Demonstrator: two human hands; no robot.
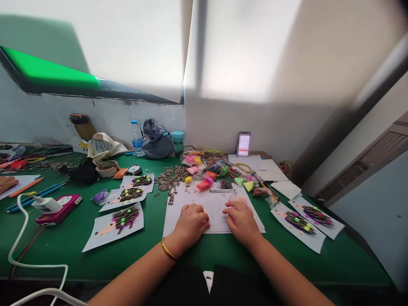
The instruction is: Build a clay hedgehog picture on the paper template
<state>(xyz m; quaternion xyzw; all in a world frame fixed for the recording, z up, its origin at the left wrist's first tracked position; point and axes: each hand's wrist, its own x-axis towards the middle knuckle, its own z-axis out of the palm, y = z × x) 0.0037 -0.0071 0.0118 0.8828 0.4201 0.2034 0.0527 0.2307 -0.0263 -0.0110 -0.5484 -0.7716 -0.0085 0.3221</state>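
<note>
drawing [213,208]: between hands, both near; long axis sideways
left hand [192,220]: drawing's left, fingers curled, hold unclear
right hand [241,217]: drawing's right, half-curled, hold unclear

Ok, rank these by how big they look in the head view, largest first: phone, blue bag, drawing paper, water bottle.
1. Drawing paper, partly covered
2. Blue bag
3. Water bottle and phone, unranked: the bottle looks taller, the phone slightly wider, so they are too close to separate.
</note>
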